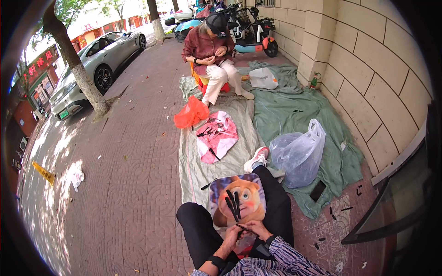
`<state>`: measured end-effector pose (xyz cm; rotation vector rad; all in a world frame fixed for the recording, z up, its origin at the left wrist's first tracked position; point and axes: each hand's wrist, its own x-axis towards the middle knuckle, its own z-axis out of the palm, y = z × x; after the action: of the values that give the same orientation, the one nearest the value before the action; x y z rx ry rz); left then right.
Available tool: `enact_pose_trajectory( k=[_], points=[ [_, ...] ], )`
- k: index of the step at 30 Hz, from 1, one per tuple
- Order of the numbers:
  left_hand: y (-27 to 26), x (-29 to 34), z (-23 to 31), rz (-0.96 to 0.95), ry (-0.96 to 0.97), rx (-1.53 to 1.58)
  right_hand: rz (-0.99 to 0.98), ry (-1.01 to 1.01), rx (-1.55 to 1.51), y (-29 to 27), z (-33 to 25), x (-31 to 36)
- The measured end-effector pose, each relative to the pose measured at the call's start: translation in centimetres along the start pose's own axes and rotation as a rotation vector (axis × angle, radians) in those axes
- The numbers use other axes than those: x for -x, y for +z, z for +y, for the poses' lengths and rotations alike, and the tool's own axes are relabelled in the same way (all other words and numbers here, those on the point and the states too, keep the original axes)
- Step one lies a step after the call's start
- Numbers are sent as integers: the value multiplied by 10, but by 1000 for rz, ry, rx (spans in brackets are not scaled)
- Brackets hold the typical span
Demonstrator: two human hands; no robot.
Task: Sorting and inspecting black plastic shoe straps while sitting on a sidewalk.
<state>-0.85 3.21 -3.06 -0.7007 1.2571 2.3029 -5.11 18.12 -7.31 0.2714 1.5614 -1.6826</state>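
Note:
Close to my lap, my left hand (231,237) and my right hand (258,229) meet with their fingers pinched together. Between the fingertips is a small dark strip (240,226), held by both; its exact kind is too small to make out. Just beyond them a square board with a cartoon animal face (256,202) rests on my legs. Several black strips (233,204) lie side by side on it. Another dark strip (205,186) is on the cloth left of the board.
Ahead, a person (212,60) sits on a low seat, hands together. Between us lie a pink cloth (216,138) with black strips and a red plastic bag (191,113). A clear plastic bag (297,156) and a phone (317,191) are on the green sheet (294,103), beside a wall (368,69).

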Motion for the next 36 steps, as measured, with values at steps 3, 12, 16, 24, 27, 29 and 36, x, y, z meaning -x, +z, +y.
enact_pose_trajectory(
  k=[3,12,16,24,27,29,36],
  points=[
    [-3,0,-4,-11,-5,-1,-23,-63,-41,-2,6,0],
    [-2,-1,-4,-11,11,12,-23,-37,-14,1,2,1],
    [-5,-2,-5,-18,10,28,-47,-72,-28,3,3,0],
    [-3,-2,-5,-12,-3,7,-20,-61,8,2,1,4],
    [-2,-1,-3,-6,-8,13,-57,-98,-86,2,5,-1],
    [-3,-1,-2,7,-10,21,-11,-44,14,2,0,1],
    [-4,-1,-4,-2,-13,6,-60,-59,-33,1,5,-2]
  ],
)
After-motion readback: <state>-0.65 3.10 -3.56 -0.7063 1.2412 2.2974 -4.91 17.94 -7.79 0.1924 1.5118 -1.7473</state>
